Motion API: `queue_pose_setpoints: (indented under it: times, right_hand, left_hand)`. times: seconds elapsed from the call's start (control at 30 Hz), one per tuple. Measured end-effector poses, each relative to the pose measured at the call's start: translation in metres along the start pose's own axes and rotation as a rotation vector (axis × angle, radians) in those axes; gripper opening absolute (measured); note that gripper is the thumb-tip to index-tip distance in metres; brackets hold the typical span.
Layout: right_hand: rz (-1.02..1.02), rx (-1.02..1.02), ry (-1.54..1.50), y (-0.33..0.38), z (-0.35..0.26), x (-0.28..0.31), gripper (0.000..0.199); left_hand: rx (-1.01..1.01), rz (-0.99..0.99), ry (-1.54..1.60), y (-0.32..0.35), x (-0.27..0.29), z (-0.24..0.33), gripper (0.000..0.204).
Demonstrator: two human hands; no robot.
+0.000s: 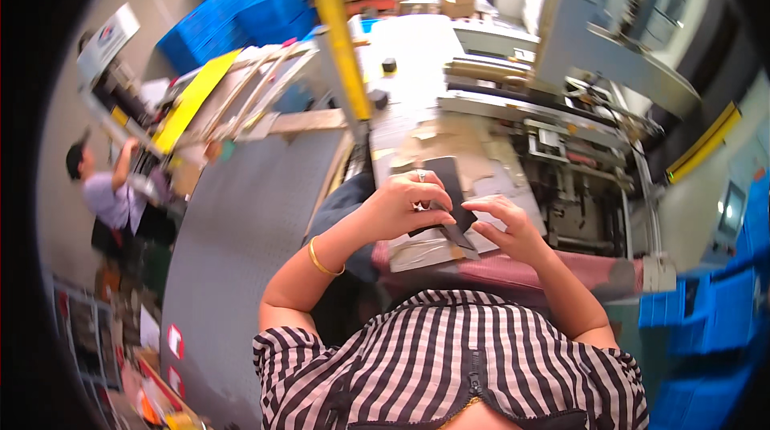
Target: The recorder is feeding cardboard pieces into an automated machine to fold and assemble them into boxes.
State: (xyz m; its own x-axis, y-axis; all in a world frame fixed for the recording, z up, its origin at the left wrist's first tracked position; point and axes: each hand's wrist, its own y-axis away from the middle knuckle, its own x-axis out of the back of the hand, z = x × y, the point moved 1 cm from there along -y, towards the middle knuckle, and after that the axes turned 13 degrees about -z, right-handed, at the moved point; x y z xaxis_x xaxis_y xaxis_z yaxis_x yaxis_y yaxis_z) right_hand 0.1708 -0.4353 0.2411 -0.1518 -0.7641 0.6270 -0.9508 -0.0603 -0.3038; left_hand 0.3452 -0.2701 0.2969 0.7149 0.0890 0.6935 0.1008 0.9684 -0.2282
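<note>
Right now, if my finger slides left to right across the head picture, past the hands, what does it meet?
Co-worker in a pale purple shirt → large flat grey worktop → the wearer's left hand → thin flat dark piece → the wearer's right hand → blue plastic crates.

Two foreground hands (399, 207), one gold bracelet (314, 259), one co-worker (108, 193), two yellow posts (341, 45), two red-edged labels (175, 342)
</note>
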Motion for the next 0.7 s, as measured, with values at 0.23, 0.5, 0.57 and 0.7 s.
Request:
queue_pose_setpoints:
  times: [0.23, 0.5, 0.57, 0.7]
  right_hand:
    - [0.166, -0.137, -0.263, 0.043, 0.050, 0.062, 0.038]
    - [0.382, -0.134, 0.107, 0.006, 0.130, 0.175, 0.050]
    - [0.335, -0.209, -0.172, -0.012, 0.180, 0.213, 0.049]
    - [0.363, -0.323, -0.415, -0.059, 0.260, 0.284, 0.052]
  left_hand:
    - [-0.045, -0.271, 0.073, -0.114, -0.013, -0.010, 0.019]
    - [-0.087, -0.050, -0.001, -0.242, -0.018, -0.095, 0.032]
    - [-0.019, 0.011, 0.172, -0.289, -0.008, -0.122, 0.041]
    - [0.043, 0.088, 0.440, -0.384, 0.023, -0.192, 0.057]
